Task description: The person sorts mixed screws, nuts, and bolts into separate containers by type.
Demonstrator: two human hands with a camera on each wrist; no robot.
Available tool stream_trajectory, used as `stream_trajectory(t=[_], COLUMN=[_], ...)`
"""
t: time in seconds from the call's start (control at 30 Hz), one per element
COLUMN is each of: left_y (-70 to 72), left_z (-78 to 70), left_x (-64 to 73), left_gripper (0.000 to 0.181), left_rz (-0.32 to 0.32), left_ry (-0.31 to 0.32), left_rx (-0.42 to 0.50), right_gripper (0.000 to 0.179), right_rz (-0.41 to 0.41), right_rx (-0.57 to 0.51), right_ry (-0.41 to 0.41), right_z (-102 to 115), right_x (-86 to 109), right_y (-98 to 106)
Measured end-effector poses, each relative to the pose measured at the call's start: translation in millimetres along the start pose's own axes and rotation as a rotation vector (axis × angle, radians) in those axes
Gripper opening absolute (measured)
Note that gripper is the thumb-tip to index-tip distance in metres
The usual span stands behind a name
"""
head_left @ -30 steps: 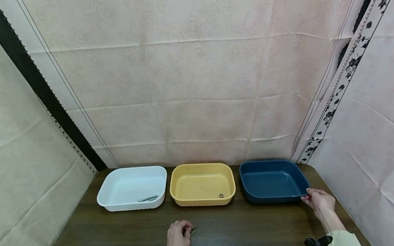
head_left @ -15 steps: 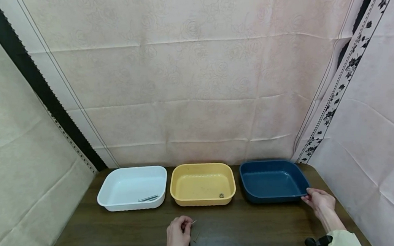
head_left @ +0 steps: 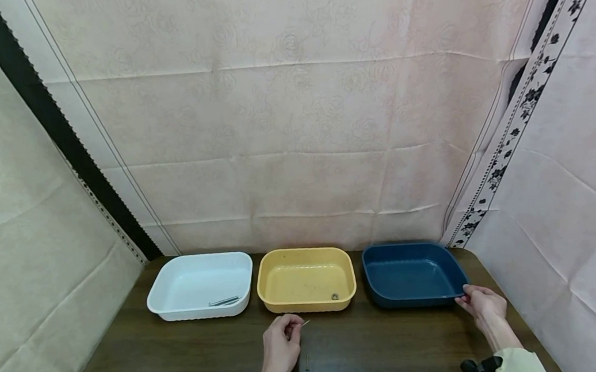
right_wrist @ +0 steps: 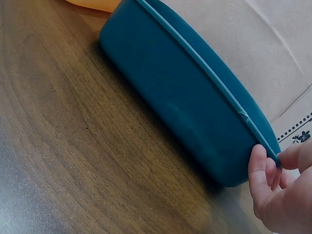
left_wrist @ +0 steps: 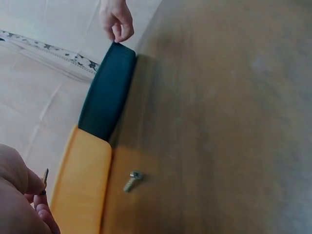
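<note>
My left hand (head_left: 281, 346) pinches a small pointed screw (left_wrist: 45, 176) between thumb and fingers, just in front of the yellow tray (head_left: 294, 309). Below that hand on the tabletop lies a bolt (left_wrist: 132, 181), its cross-slotted head toward the back in the left wrist view. At the right, my right hand (head_left: 484, 305) grips the near right corner of the blue tray's rim, thumb above and fingers beneath. The blue tray (right_wrist: 180, 107) looks empty in the head view. A small nut-like metal piece (head_left: 334, 296) sits inside the yellow tray.
To the left stands a white tray (head_left: 180, 304) with several thin metal pieces (head_left: 225, 301) in its near right corner. All the trays stand in a row on the brown wooden table (head_left: 369, 352). Pale cloth (head_left: 292, 122) hangs behind and at both sides.
My left hand has lifted the screw off the table and moved forward and slightly right, toward the yellow tray. The bolt stays behind on the table. My right hand has not moved.
</note>
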State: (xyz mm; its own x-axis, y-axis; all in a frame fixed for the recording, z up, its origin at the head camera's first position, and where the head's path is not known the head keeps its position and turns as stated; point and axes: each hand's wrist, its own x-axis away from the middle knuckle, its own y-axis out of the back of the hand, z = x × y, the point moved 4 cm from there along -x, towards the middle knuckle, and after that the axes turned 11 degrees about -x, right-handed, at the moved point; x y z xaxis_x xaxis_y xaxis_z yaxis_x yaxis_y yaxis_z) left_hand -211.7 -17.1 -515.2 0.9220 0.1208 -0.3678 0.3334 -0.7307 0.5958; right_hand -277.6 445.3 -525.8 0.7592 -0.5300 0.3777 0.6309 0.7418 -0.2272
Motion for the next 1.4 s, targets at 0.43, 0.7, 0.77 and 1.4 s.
stream_trajectory(t=[0.43,0.7,0.77,1.4], left_y=[-22.7,-47.4,-55.7,-131.8], left_z=[-45.6,-76.4,-82.2,-123.4], left_x=[-23.9,-40.2,-44.2,-72.4], left_gripper=[0.020,0.018,0.016,0.010], left_rz=[-0.042,-0.061,-0.051,0.063], left_ry=[-0.166,-0.251,-0.246,-0.154], left_rx=[0.113,0.130,0.126,0.019], right_gripper=[0.015,0.017,0.016,0.014], right_rz=[-0.015,-0.009,-0.004,0.006], right_rx=[0.013,0.016,0.016,-0.026], right_ry=[0.004,0.010,0.012,0.040], right_z=[0,0,0,-2], right_x=[-0.1,0.1,0.9,2.9], right_y=[4,6,6,1])
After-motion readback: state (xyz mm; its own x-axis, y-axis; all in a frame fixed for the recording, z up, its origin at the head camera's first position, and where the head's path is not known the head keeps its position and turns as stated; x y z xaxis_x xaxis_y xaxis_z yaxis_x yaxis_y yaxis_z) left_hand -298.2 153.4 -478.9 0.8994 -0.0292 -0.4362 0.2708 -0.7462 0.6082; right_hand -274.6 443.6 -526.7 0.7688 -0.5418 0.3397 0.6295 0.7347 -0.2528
